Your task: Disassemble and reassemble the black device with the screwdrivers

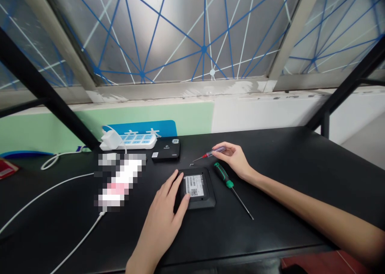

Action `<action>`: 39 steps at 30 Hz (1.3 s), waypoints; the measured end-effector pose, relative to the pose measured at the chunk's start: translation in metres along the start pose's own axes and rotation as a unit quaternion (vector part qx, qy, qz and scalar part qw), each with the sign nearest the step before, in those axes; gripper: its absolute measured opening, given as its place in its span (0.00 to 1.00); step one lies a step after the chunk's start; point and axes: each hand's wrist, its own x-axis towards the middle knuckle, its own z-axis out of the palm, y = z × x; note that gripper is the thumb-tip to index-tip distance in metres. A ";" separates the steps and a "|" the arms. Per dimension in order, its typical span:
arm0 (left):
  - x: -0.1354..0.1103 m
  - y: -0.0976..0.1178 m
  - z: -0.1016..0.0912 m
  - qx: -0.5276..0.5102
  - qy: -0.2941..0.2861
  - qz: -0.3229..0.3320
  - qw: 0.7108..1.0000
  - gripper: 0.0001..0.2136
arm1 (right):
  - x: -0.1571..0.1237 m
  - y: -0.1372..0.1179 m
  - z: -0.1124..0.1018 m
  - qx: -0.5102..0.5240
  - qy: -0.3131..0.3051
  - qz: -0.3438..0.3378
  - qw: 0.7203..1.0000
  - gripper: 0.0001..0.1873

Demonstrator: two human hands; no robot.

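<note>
A black square device (210, 186) with a white printed label lies on the dark table. My left hand (164, 210) rests on its left side, fingers stretched out and apart, thumb near the label. Beyond the device, my right hand (234, 158) pinches the handle of a small screwdriver (207, 155) with a red collar and clear purplish handle. The thin shaft points left and down, its tip near some tiny metal pieces (191, 164), perhaps screws. A larger green-and-black screwdriver (223, 174) lies just below my right hand, its blade pointing toward the front right.
Behind the device sits a flat black box (167, 150). A white power strip (140, 141) with a plug (111, 139) stands at the back left. White cables (76, 242) cross the left side beside a pixelated item (120, 182). Black frame posts (333, 85) rise at both sides.
</note>
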 end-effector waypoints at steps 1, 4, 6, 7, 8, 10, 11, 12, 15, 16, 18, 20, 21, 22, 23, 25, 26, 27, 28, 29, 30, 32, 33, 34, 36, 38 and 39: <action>0.000 0.000 0.000 -0.001 0.001 -0.002 1.000 0.23 | 0.000 0.001 0.001 0.001 -0.002 0.003 1.000 0.16; -0.001 0.000 0.000 -0.007 0.002 -0.010 1.000 0.25 | 0.000 0.002 0.001 0.005 -0.002 0.005 1.000 0.15; -0.001 0.000 0.000 -0.007 0.002 -0.007 1.000 0.26 | 0.001 0.003 0.000 0.004 0.005 -0.001 1.000 0.14; -0.001 0.000 0.000 -0.005 0.002 -0.003 1.000 0.25 | 0.001 0.003 -0.001 0.004 0.008 -0.004 1.000 0.14; -0.001 -0.001 0.000 -0.003 0.004 0.000 1.000 0.24 | 0.002 0.003 -0.002 0.003 0.010 -0.005 1.000 0.14; -0.001 -0.001 0.001 0.003 0.008 0.006 1.000 0.23 | 0.002 0.004 -0.002 -0.001 0.009 -0.004 1.000 0.14; -0.001 -0.002 0.002 0.007 0.010 0.007 1.000 0.23 | 0.002 0.004 -0.002 -0.003 0.008 -0.002 1.000 0.14; -0.001 -0.002 0.002 0.014 0.013 0.009 1.000 0.23 | 0.002 0.003 -0.002 -0.005 0.006 0.000 1.000 0.15; 0.001 -0.002 0.001 0.048 0.015 0.022 0.999 0.23 | 0.001 0.003 0.000 -0.006 0.003 0.000 1.000 0.15; 0.003 -0.002 0.000 0.064 0.012 0.031 0.997 0.23 | 0.000 0.002 0.000 -0.006 0.003 0.000 1.000 0.15; 0.006 -0.003 -0.004 0.095 0.002 0.056 0.994 0.23 | 0.000 0.003 0.001 -0.005 0.004 0.001 1.000 0.14; 0.010 -0.005 -0.009 0.123 -0.009 0.080 0.989 0.23 | 0.000 0.003 0.000 -0.006 0.005 0.001 1.000 0.15; 0.012 -0.006 -0.011 0.136 -0.010 0.090 0.987 0.23 | 0.000 0.004 0.000 -0.006 0.006 -0.001 1.000 0.15; 0.014 -0.007 -0.013 0.147 -0.014 0.095 0.984 0.23 | 0.000 0.004 0.000 -0.006 0.007 -0.003 1.000 0.15; 0.016 -0.007 -0.015 0.156 -0.017 0.101 0.982 0.23 | 0.001 0.005 -0.001 -0.006 0.010 -0.007 1.000 0.15; 0.019 -0.007 -0.016 0.169 -0.019 0.113 0.979 0.24 | 0.001 0.005 -0.001 -0.003 0.020 -0.012 1.000 0.15; 0.021 -0.007 -0.016 0.174 -0.016 0.120 0.977 0.24 | 0.001 0.005 -0.001 0.000 0.025 -0.012 1.000 0.15; 0.023 -0.007 -0.015 0.179 -0.013 0.127 0.975 0.24 | 0.001 0.005 -0.001 0.005 0.031 -0.012 0.999 0.16; 0.025 -0.007 -0.015 0.186 -0.010 0.133 0.974 0.23 | 0.001 0.005 -0.001 0.010 0.035 -0.011 0.999 0.16; 0.027 -0.006 -0.015 0.193 -0.009 0.137 0.972 0.23 | 0.002 0.005 -0.001 0.016 0.039 -0.010 0.999 0.15; 0.029 -0.006 -0.015 0.201 -0.009 0.140 0.969 0.23 | 0.002 0.005 -0.001 0.020 0.042 -0.010 0.999 0.15; 0.035 -0.005 -0.016 0.215 -0.009 0.144 0.966 0.21 | 0.002 0.006 -0.001 0.028 0.049 -0.009 0.998 0.15; 0.038 -0.005 -0.016 0.219 -0.007 0.145 0.965 0.20 | 0.003 0.006 -0.002 0.032 0.051 -0.008 0.998 0.14; 0.041 -0.004 -0.016 0.219 -0.005 0.145 0.965 0.19 | 0.003 0.006 -0.002 0.036 0.054 -0.005 0.998 0.14; 0.046 -0.005 -0.015 0.223 -0.006 0.147 0.964 0.18 | 0.003 0.006 -0.002 0.047 0.061 0.001 0.997 0.15; 0.050 -0.006 -0.012 0.219 -0.002 0.153 0.964 0.18 | 0.004 0.006 -0.002 0.059 0.065 0.008 0.996 0.15; 0.051 -0.007 -0.010 0.214 0.001 0.154 0.965 0.19 | 0.004 0.006 -0.002 0.065 0.066 0.010 0.996 0.15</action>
